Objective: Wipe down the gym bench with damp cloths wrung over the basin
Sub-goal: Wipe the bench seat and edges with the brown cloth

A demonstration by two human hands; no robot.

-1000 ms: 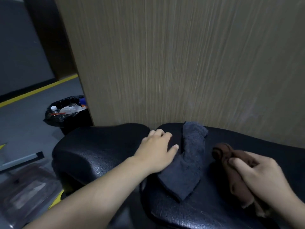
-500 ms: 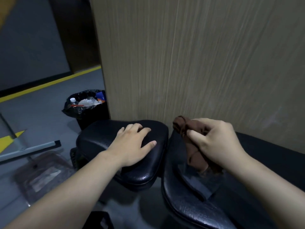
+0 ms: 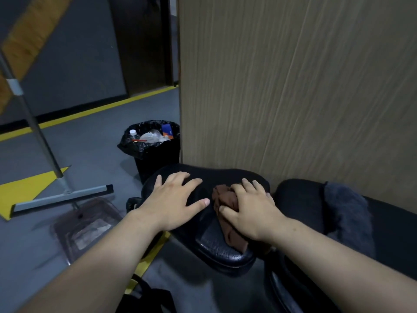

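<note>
The left hand (image 3: 173, 204) lies flat on the left part of the gym bench's small black seat pad (image 3: 225, 249), fingers straight and spread, thumb pointing right, holding nothing. Just beside it, apart from the thumb tip by a narrow strip of bare leather, the right hand (image 3: 250, 213) sits on the bunched brown cloth (image 3: 225, 199) at the middle of the pad, its fingers bent over the top of the bundle and the thumb pressed into the cloth's left side, so the cloth is gripped against the leather. The cloth's near end trails out from under the palm toward the pad's near edge. Right of a gap, the bench's longer back pad (image 3: 297, 195) carries a dark grey cloth (image 3: 345, 208) draped across it close to its left end, running from the far edge to the near edge; no hand touches it. A wood-grain panel (image 3: 293, 86) stands right behind both pads. On the grey floor left of the bench lies a translucent brownish basin (image 3: 65, 240); I cannot tell what is in it. Just beyond the basin rests the blade of a floor squeegee (image 3: 61, 197), its metal handle slanting up to the left. A black-lined trash bin (image 3: 155, 154), with bottles and wrappers in it, stands by the panel's left edge, behind the seat pad.
</note>
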